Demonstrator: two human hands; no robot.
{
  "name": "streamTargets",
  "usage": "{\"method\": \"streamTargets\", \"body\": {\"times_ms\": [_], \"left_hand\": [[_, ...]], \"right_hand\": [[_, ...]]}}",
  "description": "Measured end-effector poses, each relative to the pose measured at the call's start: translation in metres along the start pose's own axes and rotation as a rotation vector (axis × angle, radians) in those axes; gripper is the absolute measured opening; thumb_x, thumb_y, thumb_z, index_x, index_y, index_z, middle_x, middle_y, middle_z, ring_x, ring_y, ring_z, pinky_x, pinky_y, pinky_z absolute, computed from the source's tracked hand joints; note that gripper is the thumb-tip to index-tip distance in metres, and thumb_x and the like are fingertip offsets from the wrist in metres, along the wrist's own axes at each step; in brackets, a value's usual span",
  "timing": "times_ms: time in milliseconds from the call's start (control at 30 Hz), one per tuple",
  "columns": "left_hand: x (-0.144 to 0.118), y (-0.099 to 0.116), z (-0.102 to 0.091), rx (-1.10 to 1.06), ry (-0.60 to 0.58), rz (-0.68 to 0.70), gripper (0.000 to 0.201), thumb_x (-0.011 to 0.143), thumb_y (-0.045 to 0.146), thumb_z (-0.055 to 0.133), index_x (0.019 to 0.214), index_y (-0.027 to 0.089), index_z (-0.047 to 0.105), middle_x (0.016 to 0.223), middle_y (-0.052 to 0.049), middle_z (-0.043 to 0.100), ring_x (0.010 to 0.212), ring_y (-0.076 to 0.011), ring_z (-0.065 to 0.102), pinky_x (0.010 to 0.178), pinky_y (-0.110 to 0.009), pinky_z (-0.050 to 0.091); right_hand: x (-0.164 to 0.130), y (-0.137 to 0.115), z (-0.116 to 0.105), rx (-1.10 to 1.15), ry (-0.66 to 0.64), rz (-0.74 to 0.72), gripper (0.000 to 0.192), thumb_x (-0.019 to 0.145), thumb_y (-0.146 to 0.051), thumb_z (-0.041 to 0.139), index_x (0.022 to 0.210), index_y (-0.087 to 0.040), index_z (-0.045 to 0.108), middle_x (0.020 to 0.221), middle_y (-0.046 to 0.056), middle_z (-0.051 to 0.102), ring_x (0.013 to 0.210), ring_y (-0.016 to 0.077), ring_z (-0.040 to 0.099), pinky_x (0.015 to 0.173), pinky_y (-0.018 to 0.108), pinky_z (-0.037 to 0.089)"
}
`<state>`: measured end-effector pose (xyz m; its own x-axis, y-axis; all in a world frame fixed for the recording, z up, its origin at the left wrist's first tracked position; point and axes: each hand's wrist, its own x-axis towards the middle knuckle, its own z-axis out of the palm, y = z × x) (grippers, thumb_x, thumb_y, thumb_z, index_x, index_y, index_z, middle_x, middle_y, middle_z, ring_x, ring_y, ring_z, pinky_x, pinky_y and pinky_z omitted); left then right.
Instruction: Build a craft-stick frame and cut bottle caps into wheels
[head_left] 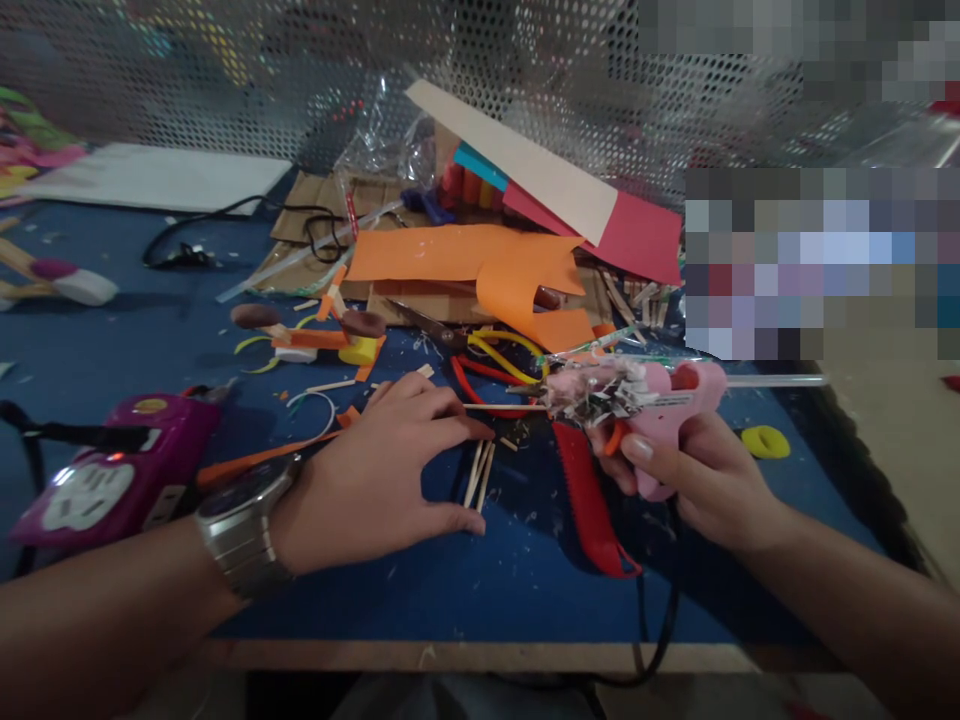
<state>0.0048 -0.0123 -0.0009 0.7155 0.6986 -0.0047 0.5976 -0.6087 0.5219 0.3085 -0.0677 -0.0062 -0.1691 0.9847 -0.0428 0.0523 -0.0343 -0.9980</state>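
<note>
My right hand [712,470] grips a pink hot glue gun [660,400] by its handle, with fingers near the orange trigger. A clear glue stick [776,381] pokes out of its back, and its tip, pointing left, is tangled with scraps. My left hand [382,460] rests on the blue table with thumb and fingers apart. Between its thumb and index finger lie small wooden sticks [480,475]. Another thin stick [510,407] runs from by its fingertips toward the gun's nozzle; whether the fingers touch it I cannot tell. Below the gun lies a red serrated tool [589,500].
Scissors [510,350] with red and yellow handles lie behind my hands, near orange paper [427,252] and cardboard [300,215]. A purple device [131,460] with a cord stands left. A small paper-and-stick model [315,335] sits mid-left. A yellow ring [765,442] lies right.
</note>
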Motion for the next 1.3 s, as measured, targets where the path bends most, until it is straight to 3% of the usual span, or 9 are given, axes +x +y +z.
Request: {"method": "streamTargets", "body": {"times_ms": [367,533,700,800,1200,1300], "left_hand": [[-0.006,0.009,0.003,-0.058,0.048,0.121,0.077,0.068,0.07,0.099,0.124,0.021,0.079,0.117,-0.011,0.075,0.117,-0.0382,0.062,0.104,-0.055,0.048],[-0.006,0.011,0.002,-0.086,0.055,0.192,0.073,0.073,0.07,0.097,0.124,0.021,0.079,0.11,-0.008,0.074,0.11,-0.0336,0.063,0.1,-0.049,0.049],[-0.005,0.008,-0.001,-0.006,0.051,0.096,0.064,0.08,0.058,0.096,0.127,0.019,0.077,0.116,-0.011,0.076,0.117,-0.037,0.064,0.106,-0.054,0.048],[-0.003,0.007,-0.003,0.005,0.054,0.041,0.066,0.08,0.061,0.095,0.126,0.018,0.077,0.113,-0.011,0.076,0.115,-0.0373,0.063,0.102,-0.053,0.051],[-0.003,0.004,0.0,0.013,-0.048,-0.01,0.074,0.074,0.063,0.099,0.134,0.025,0.078,0.128,-0.01,0.077,0.125,-0.0403,0.063,0.111,-0.06,0.049],[-0.003,0.005,-0.001,0.003,-0.053,0.007,0.074,0.073,0.064,0.099,0.134,0.027,0.078,0.132,-0.009,0.077,0.128,-0.04,0.063,0.114,-0.06,0.048]], "right_hand": [[-0.002,0.004,-0.002,-0.007,-0.004,0.018,0.049,0.092,-0.063,0.085,0.072,-0.021,0.067,0.058,0.002,0.06,0.053,0.0154,0.056,0.045,0.027,0.042],[-0.002,0.003,-0.002,0.009,-0.005,0.002,0.052,0.093,-0.061,0.085,0.068,-0.02,0.066,0.058,0.002,0.06,0.055,0.015,0.057,0.051,0.027,0.045],[-0.004,0.004,-0.004,0.002,0.026,0.008,0.044,0.096,-0.058,0.083,0.078,-0.019,0.073,0.062,0.003,0.064,0.056,0.0144,0.056,0.05,0.026,0.042],[-0.005,0.005,-0.004,-0.003,0.035,0.005,0.04,0.094,-0.057,0.085,0.083,-0.019,0.078,0.064,0.004,0.067,0.056,0.0144,0.058,0.049,0.024,0.044],[-0.003,0.0,-0.002,-0.019,0.021,0.006,0.054,0.09,-0.061,0.088,0.063,-0.018,0.067,0.056,0.002,0.061,0.051,0.0129,0.057,0.046,0.021,0.045],[-0.002,-0.001,-0.001,-0.031,0.021,0.008,0.051,0.089,-0.061,0.089,0.066,-0.019,0.071,0.058,0.003,0.063,0.05,0.0133,0.058,0.045,0.021,0.045]]}}
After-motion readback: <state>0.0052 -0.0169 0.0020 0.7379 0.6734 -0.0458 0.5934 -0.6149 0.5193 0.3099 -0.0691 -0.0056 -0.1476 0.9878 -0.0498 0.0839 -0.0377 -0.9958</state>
